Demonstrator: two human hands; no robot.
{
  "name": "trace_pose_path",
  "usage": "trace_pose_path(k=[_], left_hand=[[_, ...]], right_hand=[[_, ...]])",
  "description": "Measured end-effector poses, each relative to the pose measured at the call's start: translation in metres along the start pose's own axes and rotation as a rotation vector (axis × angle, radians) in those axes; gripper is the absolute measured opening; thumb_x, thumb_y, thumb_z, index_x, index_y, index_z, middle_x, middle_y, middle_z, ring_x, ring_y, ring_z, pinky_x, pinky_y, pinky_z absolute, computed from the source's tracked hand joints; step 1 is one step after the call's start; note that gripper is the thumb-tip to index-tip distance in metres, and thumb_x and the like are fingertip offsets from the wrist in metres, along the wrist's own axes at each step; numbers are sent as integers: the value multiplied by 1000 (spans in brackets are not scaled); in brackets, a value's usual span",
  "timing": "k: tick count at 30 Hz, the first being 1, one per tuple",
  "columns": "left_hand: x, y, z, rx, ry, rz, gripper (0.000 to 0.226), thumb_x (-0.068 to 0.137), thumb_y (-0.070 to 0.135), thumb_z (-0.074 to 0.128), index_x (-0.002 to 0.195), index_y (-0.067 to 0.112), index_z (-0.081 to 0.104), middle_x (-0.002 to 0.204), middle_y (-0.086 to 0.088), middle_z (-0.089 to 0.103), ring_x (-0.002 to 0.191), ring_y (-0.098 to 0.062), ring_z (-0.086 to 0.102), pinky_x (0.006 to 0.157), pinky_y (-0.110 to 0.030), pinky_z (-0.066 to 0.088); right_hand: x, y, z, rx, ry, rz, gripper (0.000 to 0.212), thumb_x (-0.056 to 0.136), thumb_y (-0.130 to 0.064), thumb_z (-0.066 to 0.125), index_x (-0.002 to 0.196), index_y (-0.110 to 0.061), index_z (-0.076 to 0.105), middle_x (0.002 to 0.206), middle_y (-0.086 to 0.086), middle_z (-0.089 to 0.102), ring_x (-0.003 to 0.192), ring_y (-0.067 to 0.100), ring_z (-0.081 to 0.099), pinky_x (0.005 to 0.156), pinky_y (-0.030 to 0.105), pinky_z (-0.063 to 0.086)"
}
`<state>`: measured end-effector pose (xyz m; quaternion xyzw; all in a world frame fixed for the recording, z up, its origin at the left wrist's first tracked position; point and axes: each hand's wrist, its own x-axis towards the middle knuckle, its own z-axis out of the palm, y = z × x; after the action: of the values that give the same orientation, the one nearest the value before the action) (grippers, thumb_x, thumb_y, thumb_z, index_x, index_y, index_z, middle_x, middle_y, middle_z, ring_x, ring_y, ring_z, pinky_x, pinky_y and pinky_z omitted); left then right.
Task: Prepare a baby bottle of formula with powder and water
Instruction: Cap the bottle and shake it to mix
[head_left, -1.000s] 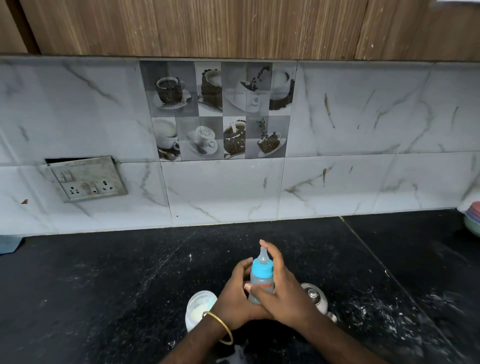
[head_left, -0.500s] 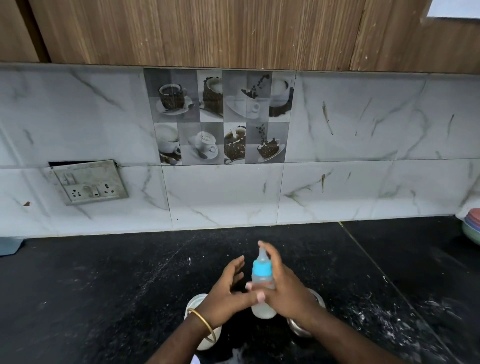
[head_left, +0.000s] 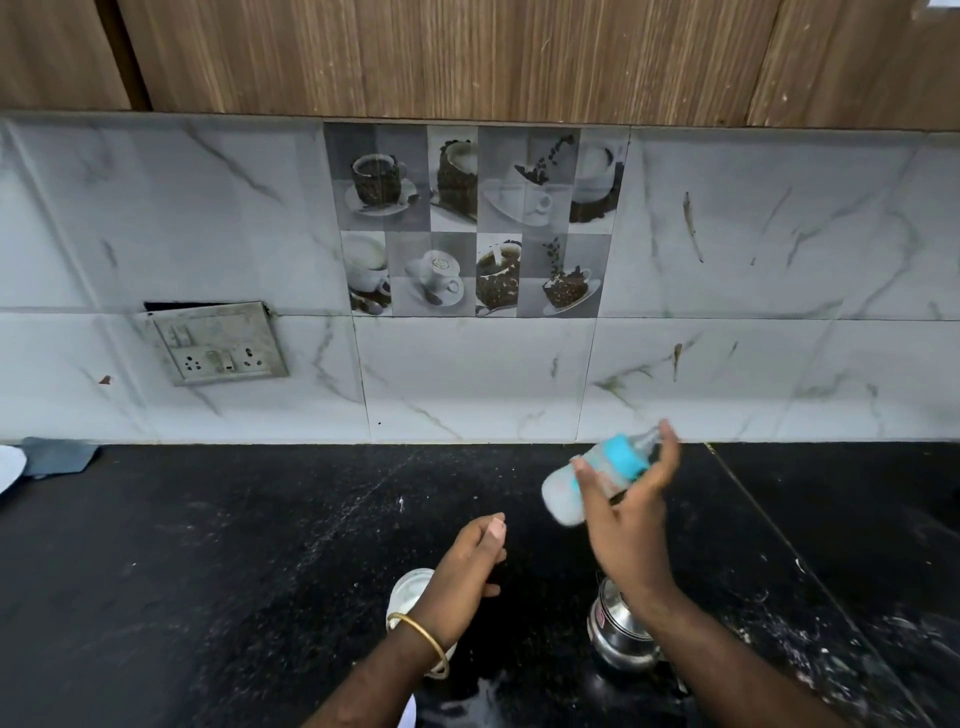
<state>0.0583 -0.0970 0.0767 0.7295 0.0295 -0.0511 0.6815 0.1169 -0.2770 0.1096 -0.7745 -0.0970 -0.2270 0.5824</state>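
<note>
Since a moment ago you have lifted the baby bottle (head_left: 597, 480) off the black counter (head_left: 208, 545) and tipped it, teat toward two o'clock. It looks milky, blurred, with a blue collar. Your right hand (head_left: 626, 512) pinches it between thumb and fingers; your left hand (head_left: 465, 564) hangs loosely curled at eight o'clock, holding nothing.

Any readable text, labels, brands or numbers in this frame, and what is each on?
No text can be read.
Steel pot: a small red label, too small to read.
Bottle: faint pinkish marks on the body, blurred by motion.
Coffee tile: an emblem on one pictured cup, illegible.
Switch plate: no visible lettering.
</note>
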Motion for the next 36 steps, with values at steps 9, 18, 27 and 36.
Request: trace_pose_path(k=[9,18,27,36], left_hand=[[-4,-3,1,-20,42,-38,52,80,64,37,122,38,53,133,15,56,119,-7,58,96,-40,55],[-7,0,5,-23,34,-31,51,78,64,42,118,35,56,132,14,56,117,-8,59,95,-42,56],[-6,3,7,-48,39,-47,57,86,66,42,127,28,54,132,12,56,117,-11,60,94,-42,56],[-4,-6,10,-49,54,-30,43,82,45,64,122,31,56,126,11,61,112,-6,63,85,-28,56]], right_hand=[[11,7,-2,137,165,97,88,90,-18,71,153,-30,12,113,-12,58,93,4,66,78,14,55],[22,-1,-2,131,140,54,86,89,-23,72,151,-31,14,128,8,56,101,18,66,86,25,55],[21,2,-1,85,7,86,84,89,-24,73,151,-31,16,120,3,60,96,14,67,83,28,56],[30,4,1,26,-131,136,85,88,-23,74,150,-35,17,126,6,58,97,18,67,86,37,58]])
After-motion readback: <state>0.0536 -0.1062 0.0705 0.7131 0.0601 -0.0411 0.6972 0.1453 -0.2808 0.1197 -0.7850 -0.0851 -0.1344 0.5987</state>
